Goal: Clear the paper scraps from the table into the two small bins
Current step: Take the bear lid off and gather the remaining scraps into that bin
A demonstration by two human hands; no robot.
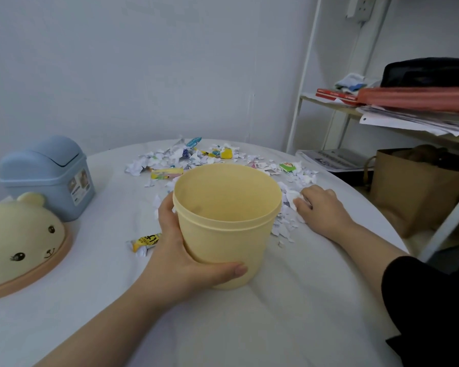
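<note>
My left hand (178, 258) grips the open yellow bin (227, 223) at the table's middle, thumb across its front. Its inside looks bare. My right hand (322, 210) lies just right of the bin with its fingers curled round white paper scraps (293, 198). More scraps and coloured wrappers (194, 157) are strewn behind the bin toward the far edge. One yellow wrapper (145, 242) lies left of my left hand. The blue bin with a swing lid (48, 176) stands at the left.
A yellow bear-face lid (19, 245) rests on the white table (249, 327) at the near left. To the right stand a white shelf with papers and folders (414, 104) and a brown paper bag (419, 189) below the table edge.
</note>
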